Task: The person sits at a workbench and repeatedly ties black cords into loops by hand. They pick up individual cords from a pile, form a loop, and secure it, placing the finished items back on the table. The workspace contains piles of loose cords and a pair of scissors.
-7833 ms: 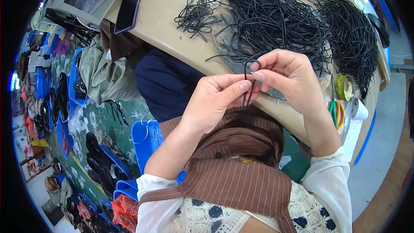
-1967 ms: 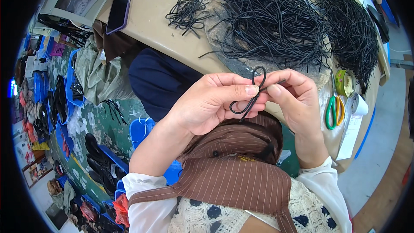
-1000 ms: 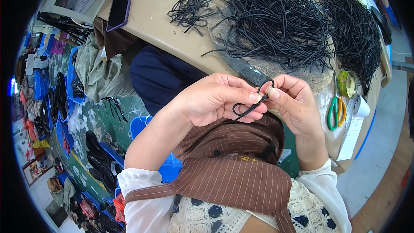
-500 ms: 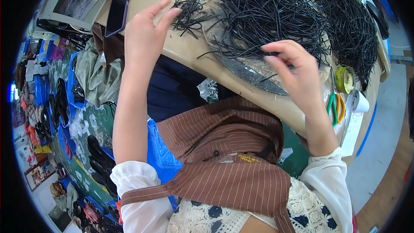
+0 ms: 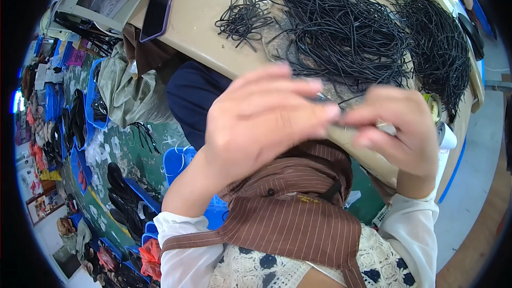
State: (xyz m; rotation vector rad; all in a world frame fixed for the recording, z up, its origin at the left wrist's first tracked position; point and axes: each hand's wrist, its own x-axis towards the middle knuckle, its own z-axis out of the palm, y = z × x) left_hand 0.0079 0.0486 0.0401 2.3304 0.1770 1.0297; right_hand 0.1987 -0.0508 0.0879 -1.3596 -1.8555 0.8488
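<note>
While left hand (image 5: 269,120) slants, right hand (image 5: 409,130) curled, fingers (image 5: 288,108) blurred (spread and hold unclear).

Black cords (image 5: 346,29), brown pinstriped apron (image 5: 298,232), tan table (image 5: 200,34)

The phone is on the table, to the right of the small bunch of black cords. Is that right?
Not quite: the phone is on the table, but it lies to the left of the small bunch of black cords. The head view shows this.
</note>
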